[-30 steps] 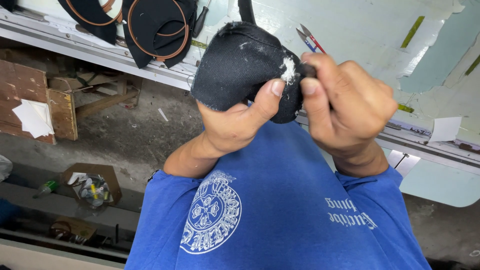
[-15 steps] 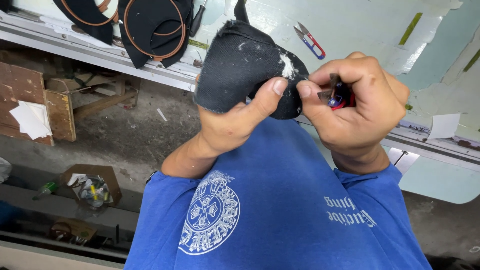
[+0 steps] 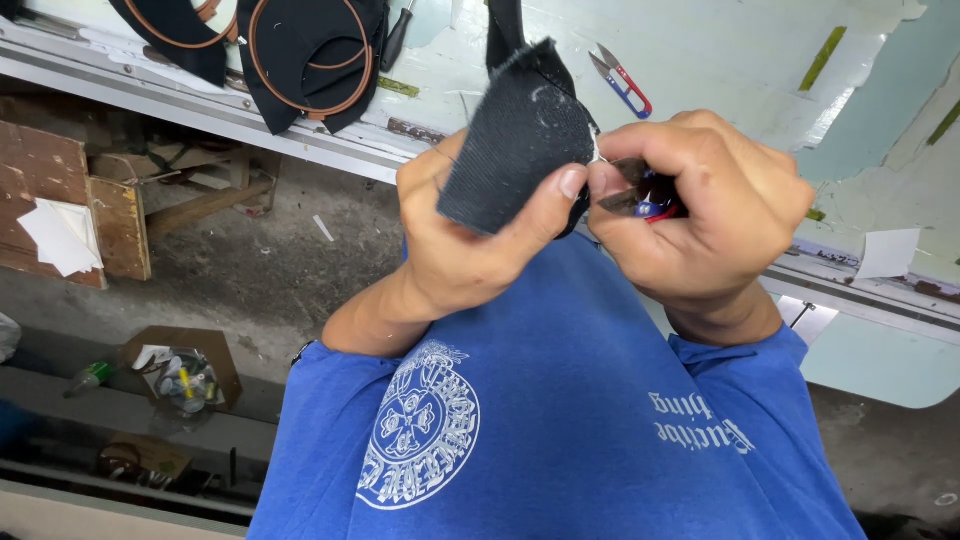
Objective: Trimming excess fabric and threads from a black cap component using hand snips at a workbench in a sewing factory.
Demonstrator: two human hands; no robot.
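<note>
White paper slip (image 3: 888, 253) on bench edge (image 3: 300, 140), right; white sheet (image 3: 60, 237) on brown board (image 3: 95, 215), left. Cardboard tray (image 3: 185, 365) below, full of small bottles and scraps. Left hand (image 3: 470, 250) pinched shut on black fabric (image 3: 515, 135), held above bench edge. Right hand (image 3: 700, 205) fisted around snips (image 3: 640, 197), blades at fabric's edge. Spare snips (image 3: 622, 80) on bench.

Black fabric piece (image 3: 515, 140) held upright, small red-and-blue thread snips (image 3: 640, 198) touching its edge
</note>
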